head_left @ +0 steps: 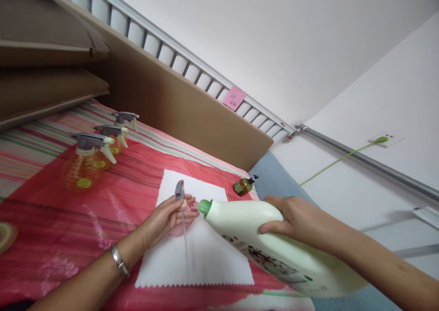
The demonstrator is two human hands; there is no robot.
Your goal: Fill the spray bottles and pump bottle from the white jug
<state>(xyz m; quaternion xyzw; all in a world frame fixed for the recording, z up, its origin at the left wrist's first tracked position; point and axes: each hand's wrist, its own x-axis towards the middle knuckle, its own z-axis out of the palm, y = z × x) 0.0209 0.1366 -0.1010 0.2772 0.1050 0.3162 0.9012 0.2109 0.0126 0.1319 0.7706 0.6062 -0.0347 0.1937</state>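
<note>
My left hand (171, 214) is closed around a grey spray trigger head (179, 188), and its thin dip tube (185, 249) hangs down. Behind those fingers is a transparent pink bottle (179, 230), partly hidden; I cannot tell if the hand also grips it. With my right hand (288, 217) I grip a large pale green detergent jug (240, 215), tipped on its side. The jug's green spout (205, 207) meets the pink bottle's neck beside my left fingertips. Below lies a white sheet with zigzag edges (219, 265).
Several spray bottles with yellow liquid (84, 171) stand at the left on red plastic. A green pump bottle (243, 186) is beyond the jug. Cardboard (192, 114) leans on a white radiator bearing a pink note (234, 98). A roll of tape (7, 237) shows at the left edge.
</note>
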